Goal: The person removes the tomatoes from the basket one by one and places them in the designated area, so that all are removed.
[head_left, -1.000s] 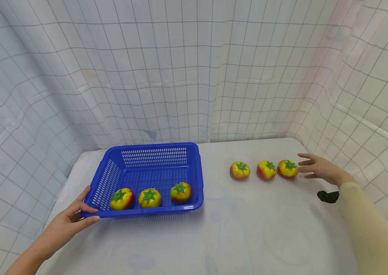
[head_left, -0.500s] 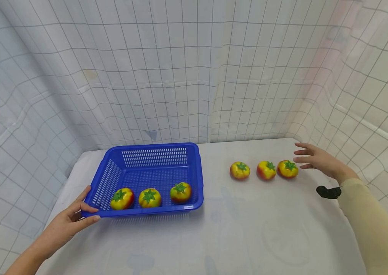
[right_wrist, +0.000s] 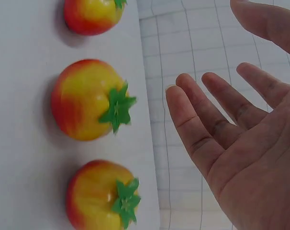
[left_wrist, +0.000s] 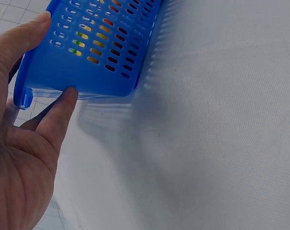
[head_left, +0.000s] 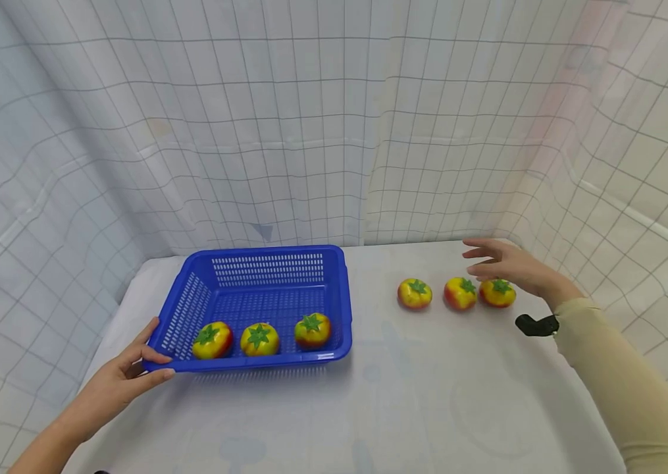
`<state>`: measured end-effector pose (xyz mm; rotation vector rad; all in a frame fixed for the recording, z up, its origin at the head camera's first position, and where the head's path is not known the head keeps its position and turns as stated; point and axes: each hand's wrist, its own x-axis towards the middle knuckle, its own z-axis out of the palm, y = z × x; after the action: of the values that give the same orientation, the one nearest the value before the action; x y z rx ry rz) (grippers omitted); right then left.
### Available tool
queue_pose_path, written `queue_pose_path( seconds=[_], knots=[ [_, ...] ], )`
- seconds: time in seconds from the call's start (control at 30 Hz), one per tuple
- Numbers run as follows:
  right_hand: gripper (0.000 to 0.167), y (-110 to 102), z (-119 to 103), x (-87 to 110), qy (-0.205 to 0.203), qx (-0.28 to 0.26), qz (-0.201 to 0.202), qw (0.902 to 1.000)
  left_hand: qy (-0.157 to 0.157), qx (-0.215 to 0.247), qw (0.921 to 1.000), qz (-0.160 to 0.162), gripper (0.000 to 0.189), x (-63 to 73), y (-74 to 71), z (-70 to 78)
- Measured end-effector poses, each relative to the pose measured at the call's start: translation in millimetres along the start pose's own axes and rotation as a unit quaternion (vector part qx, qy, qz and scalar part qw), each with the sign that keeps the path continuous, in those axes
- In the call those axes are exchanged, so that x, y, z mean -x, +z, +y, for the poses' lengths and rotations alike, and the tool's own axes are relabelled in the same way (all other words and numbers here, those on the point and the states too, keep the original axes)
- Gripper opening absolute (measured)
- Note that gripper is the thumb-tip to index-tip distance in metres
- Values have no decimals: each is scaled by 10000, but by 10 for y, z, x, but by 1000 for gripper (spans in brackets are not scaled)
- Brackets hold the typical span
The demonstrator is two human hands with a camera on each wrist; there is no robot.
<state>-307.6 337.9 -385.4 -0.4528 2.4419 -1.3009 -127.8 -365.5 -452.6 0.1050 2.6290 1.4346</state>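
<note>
My left hand (head_left: 111, 387) grips the near left corner of a blue plastic basket (head_left: 268, 363), thumb and fingers on either side of the corner. In the left wrist view, fingertips touch the slotted wall of the basket (left_wrist: 99, 79). Three yellow-and-red round fruits with green star-shaped caps lie along its front side: a left fruit (head_left: 212, 340), a middle fruit (head_left: 259, 340) and a right fruit (head_left: 312, 331). My right hand (head_left: 514, 266) hovers with spread fingers, holding nothing, over the rightmost fruit (head_left: 497, 296) of a row of three. Beside it lies another fruit (head_left: 460, 293).
The leftmost fruit (head_left: 414, 293) of the row lies between the basket and the other two. A white cloth covers the table (head_left: 405, 395). Grid-patterned curtains (head_left: 310, 131) stand behind and at both sides. A black device (head_left: 537, 325) is at the right wrist.
My right hand has moved left and slightly up, from beside the rightmost fruit to above it. My left hand keeps its grip on the basket, and the fruits lie where they were.
</note>
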Motion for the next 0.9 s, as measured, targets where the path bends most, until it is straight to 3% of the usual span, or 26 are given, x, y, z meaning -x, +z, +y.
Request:
queue_pose_path(
  seconds=[0.37, 0.9],
  knots=[
    [67, 436, -422, -332, -289, 58, -633, 9976, 34, 11, 10000, 1, 29, 9, -1, 7],
    [69, 1053, -1042, -852, -892, 271, -1397, 9858, 40, 79, 10000, 32, 30, 4, -2, -2]
  ],
)
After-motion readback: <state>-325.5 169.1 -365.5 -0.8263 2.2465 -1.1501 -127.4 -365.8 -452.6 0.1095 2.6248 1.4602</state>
